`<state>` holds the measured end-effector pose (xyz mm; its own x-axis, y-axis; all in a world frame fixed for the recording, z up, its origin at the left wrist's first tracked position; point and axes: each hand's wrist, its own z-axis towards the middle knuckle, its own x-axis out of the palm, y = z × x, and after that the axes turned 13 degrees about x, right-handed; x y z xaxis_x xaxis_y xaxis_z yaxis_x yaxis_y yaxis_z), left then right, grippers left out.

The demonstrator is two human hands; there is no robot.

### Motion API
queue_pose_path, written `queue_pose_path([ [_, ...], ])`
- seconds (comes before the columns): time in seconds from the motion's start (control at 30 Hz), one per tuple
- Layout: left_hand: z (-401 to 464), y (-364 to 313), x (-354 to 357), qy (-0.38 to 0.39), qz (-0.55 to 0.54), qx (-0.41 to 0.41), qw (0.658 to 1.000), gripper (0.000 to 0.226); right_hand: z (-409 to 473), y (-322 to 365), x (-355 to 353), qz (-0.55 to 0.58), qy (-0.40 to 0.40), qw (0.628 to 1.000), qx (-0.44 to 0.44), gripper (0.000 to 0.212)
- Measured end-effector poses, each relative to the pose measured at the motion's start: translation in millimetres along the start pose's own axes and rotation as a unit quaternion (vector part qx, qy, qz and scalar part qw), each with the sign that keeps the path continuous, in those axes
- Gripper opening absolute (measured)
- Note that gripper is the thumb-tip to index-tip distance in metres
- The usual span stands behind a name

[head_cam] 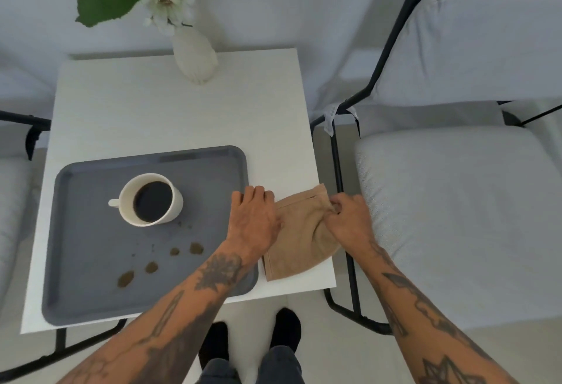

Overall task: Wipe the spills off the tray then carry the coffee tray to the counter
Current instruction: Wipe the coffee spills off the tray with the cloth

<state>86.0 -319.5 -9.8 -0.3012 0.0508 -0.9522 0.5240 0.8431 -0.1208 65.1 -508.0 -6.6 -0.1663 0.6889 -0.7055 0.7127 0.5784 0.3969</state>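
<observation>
A grey tray (91, 292) lies on the near left of a small white table (170, 116). A cream cup (151, 199) of black coffee stands on the tray. Several brown coffee spills (152, 266) dot the tray's near half. A folded beige cloth (299, 240) lies on the table just right of the tray. My left hand (254, 219) rests flat over the tray's right rim, touching the cloth's left edge. My right hand (349, 221) pinches the cloth's right side, bunching the fabric.
A white vase (194, 55) with a white flower and green leaves stands at the table's far edge. Grey cushioned chairs with black metal frames (441, 216) flank the table on the right and left. My feet show below the table's near edge.
</observation>
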Motion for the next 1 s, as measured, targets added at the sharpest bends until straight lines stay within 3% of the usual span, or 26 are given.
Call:
queue_pose_path([
  [0.1,5,-4,-2,0.004,-0.054,-0.013,0.998,0.033,-3,-2,-5,0.059,0.001,0.998,-0.027,0.016],
  [0.17,-1,-9,-3,-0.038,-0.146,-0.011,0.988,0.024,-15,1,-9,0.099,0.014,0.994,-0.044,0.018],
  [0.23,-17,-16,-14,-0.063,-0.299,-0.042,0.951,0.007,-32,4,-16,0.140,0.033,0.988,-0.049,0.020],
  [0.3,-44,-23,-30,-0.070,-0.442,-0.099,0.889,0.010,-52,7,-26,0.169,0.047,0.983,-0.053,0.013],
  [0.37,-78,-24,-46,-0.112,-0.508,-0.137,0.843,0.017,-78,14,-35,0.191,0.058,0.978,-0.067,0.015],
  [0.47,-135,-10,-68,-0.176,-0.545,-0.166,0.803,0.024,-121,35,-40,0.210,0.113,0.965,-0.110,0.022],
  [0.6,-202,30,-82,-0.201,-0.540,-0.219,0.787,0.019,-168,67,-7,0.208,0.199,0.949,-0.126,0.035],
  [0.73,-236,89,-74,-0.202,-0.514,-0.279,0.786,0.021,-188,94,59,0.213,0.223,0.945,-0.107,0.038],
  [0.8,-233,121,-57,-0.194,-0.487,-0.295,0.799,0.021,-182,104,95,0.213,0.193,0.954,-0.081,0.036],
  [0.9,-211,155,-19,-0.170,-0.412,-0.323,0.835,0.042,-164,112,142,0.178,0.135,0.973,-0.057,0.029],
  [1.0,-201,151,16,-0.211,-0.271,-0.360,0.867,0.050,-144,102,158,0.082,-0.004,0.992,-0.095,0.035],
])
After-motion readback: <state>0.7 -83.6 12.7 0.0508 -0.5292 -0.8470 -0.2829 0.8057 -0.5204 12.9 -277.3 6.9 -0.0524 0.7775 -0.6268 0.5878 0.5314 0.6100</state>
